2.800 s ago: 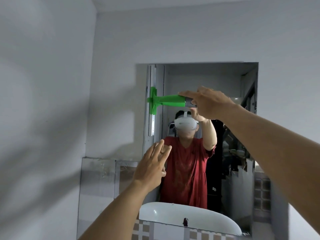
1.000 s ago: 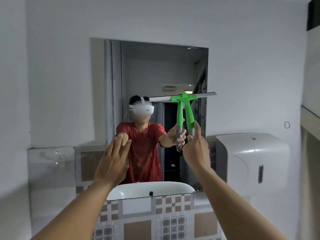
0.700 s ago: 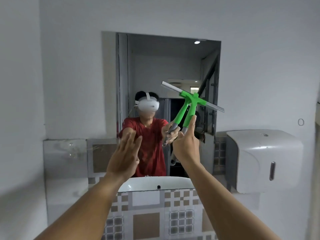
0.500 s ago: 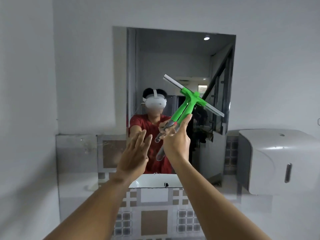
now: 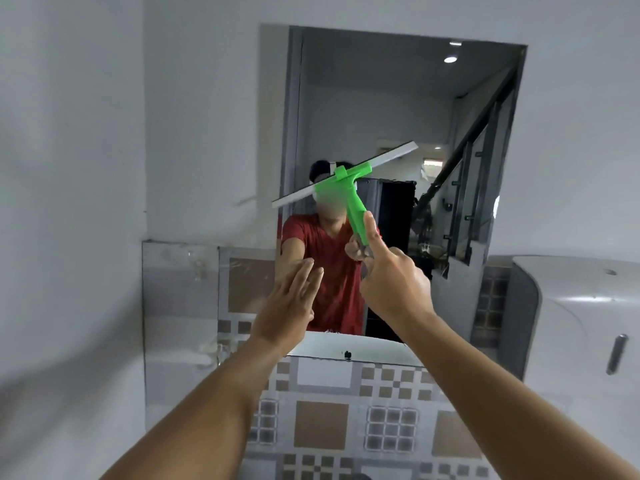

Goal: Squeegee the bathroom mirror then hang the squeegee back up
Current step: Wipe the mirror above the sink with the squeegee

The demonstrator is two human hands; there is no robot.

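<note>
White-walled bathroom, rectangular wall mirror [image 5: 398, 109] above patterned tiles. The green plastic squeegee with a long grey blade [image 5: 346, 183] is gripped at its handle by the right hand [image 5: 391, 282], forefinger laid along the shaft. Half a second ago the blade sloped down to the right; it is now tipped the other way, left end low and overhanging the mirror's left edge. A new stroke is judged to be starting; hanging up is not yet due. The left hand [image 5: 287, 303] is held open and flat, empty.
</note>
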